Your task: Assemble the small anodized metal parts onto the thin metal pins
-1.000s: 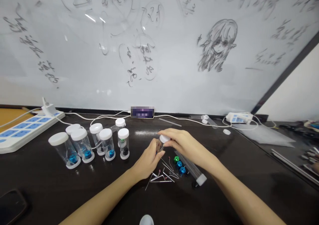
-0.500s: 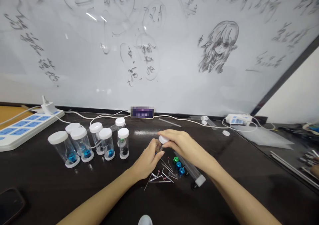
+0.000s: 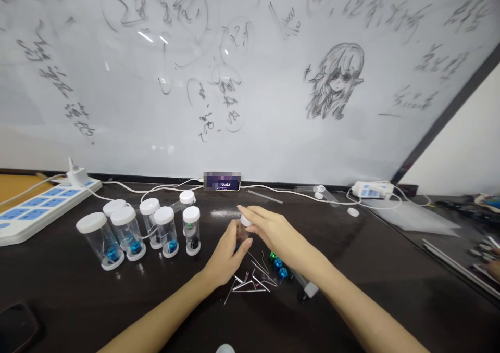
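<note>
Facing a large whiteboard (image 3: 273,82) covered in scribbles and a drawn figure, standing beyond both hands. Dark table (image 3: 78,301) runs under and around the hands.

Left of the left hand, well apart: white power strip (image 3: 35,210) with blue sockets, cables trailing behind the hands towards a small display (image 3: 222,181) at the foot of the board. Right of the right hand, well apart: clear plastic sheet (image 3: 414,217) lying flat, and behind it a white adapter (image 3: 371,189).

Just left of the left hand: cluster of capped vials (image 3: 128,233), upright, white lids on; several show blue pieces at the bottom, one shows a dark piece.

Left hand (image 3: 228,254) and right hand (image 3: 273,233) are together at centre. Left hand is wrapped round the body of a small vial (image 3: 241,232), held upright just above the table. Right-hand fingertips are pinched on its white cap (image 3: 246,221), which sits on top of the vial. Contents of the vial: cannot tell.

Below the right wrist: clear tube (image 3: 307,285) lying on its side, white end cap towards the viewer.

Just below both hands: scatter of thin bent wires (image 3: 250,280), some red-tipped. Beside them, under the right hand: one green piece (image 3: 273,256) and blue pieces (image 3: 280,269), close together.

Far right of the right hand: loose white cap (image 3: 352,212), alone on the table.
</note>
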Tool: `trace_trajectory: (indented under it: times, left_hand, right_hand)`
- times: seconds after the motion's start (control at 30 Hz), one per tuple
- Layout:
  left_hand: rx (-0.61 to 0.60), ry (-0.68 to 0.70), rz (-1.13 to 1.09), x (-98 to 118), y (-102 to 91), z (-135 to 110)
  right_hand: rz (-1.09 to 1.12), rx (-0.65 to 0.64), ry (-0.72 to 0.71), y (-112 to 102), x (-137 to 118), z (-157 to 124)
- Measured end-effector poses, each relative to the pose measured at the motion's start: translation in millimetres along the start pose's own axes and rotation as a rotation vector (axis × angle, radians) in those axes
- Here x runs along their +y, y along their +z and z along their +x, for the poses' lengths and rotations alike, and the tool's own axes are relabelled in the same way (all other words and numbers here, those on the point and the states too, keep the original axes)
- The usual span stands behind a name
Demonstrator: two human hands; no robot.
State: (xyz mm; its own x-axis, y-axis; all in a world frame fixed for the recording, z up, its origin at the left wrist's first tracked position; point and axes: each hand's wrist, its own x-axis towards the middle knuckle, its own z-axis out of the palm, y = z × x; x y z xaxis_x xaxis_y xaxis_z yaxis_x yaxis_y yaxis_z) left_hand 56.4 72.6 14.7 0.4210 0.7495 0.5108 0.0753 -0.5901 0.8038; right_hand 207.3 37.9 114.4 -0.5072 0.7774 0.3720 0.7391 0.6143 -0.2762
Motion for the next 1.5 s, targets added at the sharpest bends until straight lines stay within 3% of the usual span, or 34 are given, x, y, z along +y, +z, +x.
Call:
trace_trajectory:
  times: [0.2, 0.33, 0.5, 0.6, 0.73, 0.87, 1.03, 1.27, 1.4, 1.5]
  left_hand:
    - [0.179, 0.109, 0.059, 26.3, -10.0, 10.3]
    - [0.129, 0.089, 0.273, 40.0, -27.2, 22.6]
    - [0.040, 0.120, 0.636, 46.6, -49.4, 31.8]
    - [0.047, 0.202, 0.907, 48.4, -53.0, 33.1]
    - [-0.003, 0.308, 0.996, 50.8, -48.1, 32.5]
    - [0.000, 0.284, 1.057, 52.2, -52.7, 33.6]
    - [0.148, 0.326, 1.209, 49.7, -75.3, 39.1]
    - [0.159, 0.269, 1.423, 44.7, -88.8, 40.0]
    - [0.188, 0.216, 1.499, 40.5, -91.3, 40.0]
    - [0.196, 0.191, 1.509, 39.0, -92.8, 40.8]
  right_hand:
    - [-0.007, 0.028, 0.024, -11.2, -2.6, -2.1]
    - [0.011, 0.120, 0.071, -26.4, 0.7, -3.4]
    - [0.038, 0.108, 0.140, -41.8, 3.9, -7.1]
    - [0.018, 0.077, 0.162, -43.6, 5.2, -8.1]
    - [-0.015, 0.036, 0.173, -42.3, 7.6, -8.6]
    - [-0.125, -0.055, 0.196, -38.0, 15.8, -12.7]
    - [-0.364, -0.215, 0.319, -26.8, 30.5, -19.1]
    - [-0.432, -0.578, 0.474, -10.2, 52.4, -16.4]
    - [-0.386, -0.625, 0.467, -4.3, 59.1, -16.2]
    - [-0.389, -0.585, 0.453, -5.6, 60.2, -16.9]
